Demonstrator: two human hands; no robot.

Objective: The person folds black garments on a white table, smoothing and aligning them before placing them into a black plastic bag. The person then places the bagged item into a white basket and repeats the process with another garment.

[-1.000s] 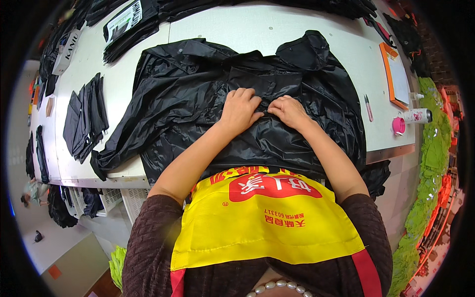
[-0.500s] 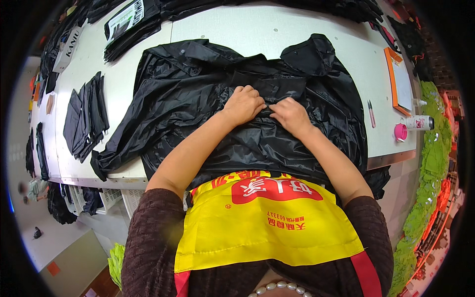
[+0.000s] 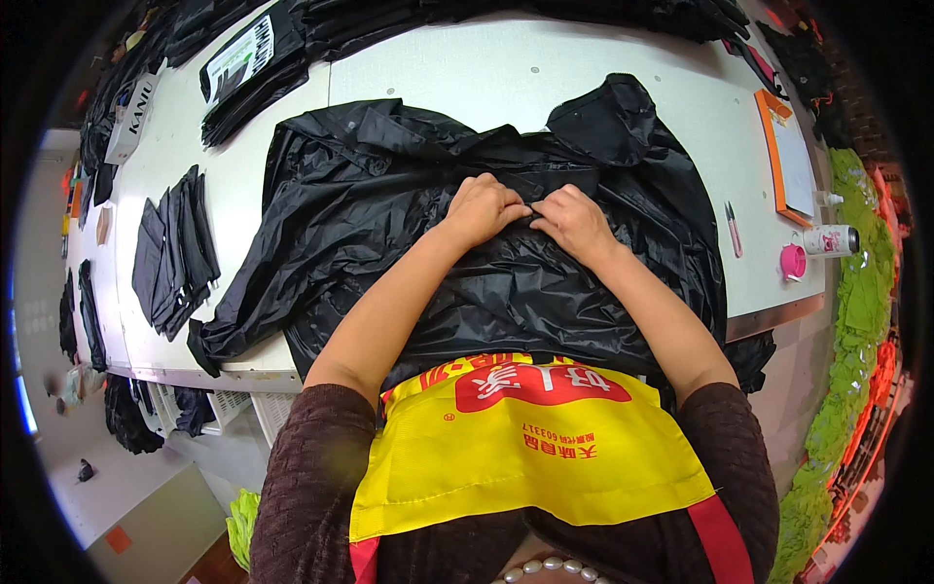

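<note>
L grip: L hand (image 3: 484,210) was closed in a pinch on the black garment (image 3: 370,234); 1 s before, thumb & fingers stood wider apart.
R grip: R hand (image 3: 576,221) pinched the same cloth w/ thumb & fingertips, wrist bent in from the R.
Gap btwn hands: clear 1 s earlier, nearly gone ½ s earlier; fingertips now v. close, almost meeting over the garment's middle.
Garment: shiny blk, spread & crumpled on the white table (image 3: 438,76), directly in front of the person; one sleeve ran out to the L nr the table edge. Overall lie same as before.
Panel: flat dark patch just beyond the fingertips showed plainly 1 s ago; less of it visible now.
Flap: rounded blk piece (image 3: 608,122) at garment's far R edge, about unchanged.
View: tipped a touch vs 1 s ago, so table items sat lower in frame.
R side: orange clipboard (image 3: 775,161) w/ paper, slim pink-handled tool (image 3: 734,232), white bottle (image 3: 830,241) on its side, pink cup (image 3: 793,261) just beside it; all as before.
L side: dark cloth pieces (image 3: 175,253) fanned out, white box (image 3: 131,122) farther back; no change seen.
Apron: yellow apron (image 3: 535,477) up against the garment's near edge.
</note>
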